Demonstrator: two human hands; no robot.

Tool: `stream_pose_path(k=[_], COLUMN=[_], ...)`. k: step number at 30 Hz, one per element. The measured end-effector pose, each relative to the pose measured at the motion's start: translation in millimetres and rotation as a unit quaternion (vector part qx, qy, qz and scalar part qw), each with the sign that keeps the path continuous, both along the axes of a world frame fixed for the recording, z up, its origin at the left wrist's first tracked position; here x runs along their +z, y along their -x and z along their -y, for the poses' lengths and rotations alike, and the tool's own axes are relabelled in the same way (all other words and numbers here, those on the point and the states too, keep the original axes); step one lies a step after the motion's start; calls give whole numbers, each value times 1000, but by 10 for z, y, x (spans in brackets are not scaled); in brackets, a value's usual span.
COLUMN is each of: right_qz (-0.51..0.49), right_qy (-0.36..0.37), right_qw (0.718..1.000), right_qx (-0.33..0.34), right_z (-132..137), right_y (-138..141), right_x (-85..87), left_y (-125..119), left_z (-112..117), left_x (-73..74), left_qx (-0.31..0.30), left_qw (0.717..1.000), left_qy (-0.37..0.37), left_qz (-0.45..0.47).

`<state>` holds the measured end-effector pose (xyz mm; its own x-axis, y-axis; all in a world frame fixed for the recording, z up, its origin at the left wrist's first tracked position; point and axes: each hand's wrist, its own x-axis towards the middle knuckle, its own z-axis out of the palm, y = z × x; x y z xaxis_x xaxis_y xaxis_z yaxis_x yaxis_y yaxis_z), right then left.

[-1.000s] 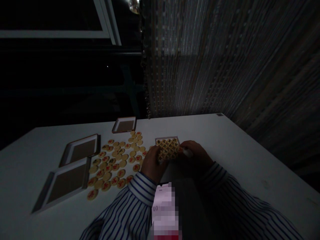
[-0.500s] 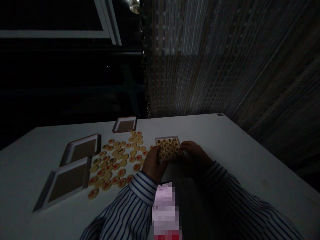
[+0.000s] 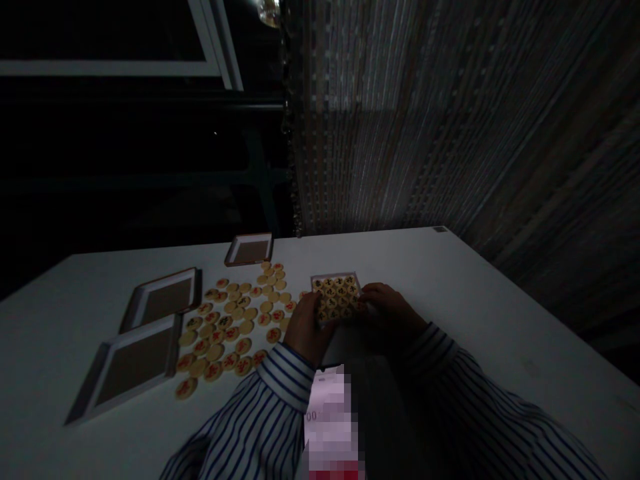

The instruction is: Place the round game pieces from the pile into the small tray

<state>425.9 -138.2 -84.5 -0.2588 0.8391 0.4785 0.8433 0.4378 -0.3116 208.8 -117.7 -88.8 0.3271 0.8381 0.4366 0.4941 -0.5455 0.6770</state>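
Note:
A small shallow box (image 3: 334, 275) with a light rim sits in front of me, tilted slightly toward me. Rows of round wooden xiangqi pieces (image 3: 341, 291) with black characters fill it. My left hand (image 3: 306, 328) grips the box's left and near side, its thumb over the edge. At the right edge, the fingers of my right hand (image 3: 387, 303) are curled against the box; a reddish piece shows dimly near their tips. To the left, many loose xiangqi pieces (image 3: 231, 333) lie spread on the table, some with red characters, a few black, others plain side up.
Two open box halves (image 3: 171, 319) (image 3: 163, 275) lie on the left of the white table (image 3: 480, 347). A smaller lid (image 3: 271, 248) lies at the far edge. Behind the table hangs a string curtain (image 3: 380, 133). A bright pale item (image 3: 327, 413), partly pixelated, shows below my hands.
Almost nothing differs. Both hands stay at the box, with only a tiny shift of the right fingers along its edge.

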Motion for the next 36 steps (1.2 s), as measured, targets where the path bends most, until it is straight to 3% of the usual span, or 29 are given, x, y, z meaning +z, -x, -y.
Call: stream_pose_path(k=[10,18,36], right_qz=[-5,11,11], right_qy=[16,29,31], right_qw=[1000,1000,999], right_qx=[0,-2,6], right_z=[43,3,31], right_y=[44,2,6], right_x=[80,17,71], left_y=[-17,-6,-7], left_z=[3,-2,7], left_x=[44,18,45], left_qx=[-3,1,-10], left_qw=[1000,1000,1000], left_qy=[-14,-19,-20], left_qz=[-11,-5,-16])
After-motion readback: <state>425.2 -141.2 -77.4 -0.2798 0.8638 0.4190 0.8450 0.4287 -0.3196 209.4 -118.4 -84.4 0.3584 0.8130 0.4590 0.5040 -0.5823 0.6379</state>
